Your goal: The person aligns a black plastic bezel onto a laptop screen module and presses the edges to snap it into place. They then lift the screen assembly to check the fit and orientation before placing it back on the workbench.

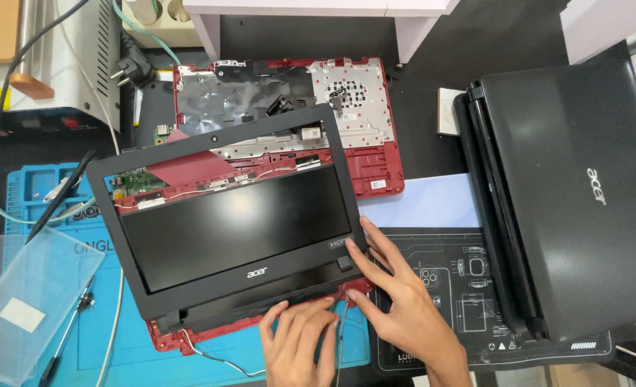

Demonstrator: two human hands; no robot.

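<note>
Black laptop screen bezel (189,154) with dark panel (235,226), lying tilted over a red lid shell (253,326), bezel's upper edge lifted clear showing green board and thin cables, lower right hinge corner (344,263) loosened, red edge peeking below

Left hand (300,344) palm down with fingers curled, right hand (397,301) flat, fingers spread, hands side by side
</note>
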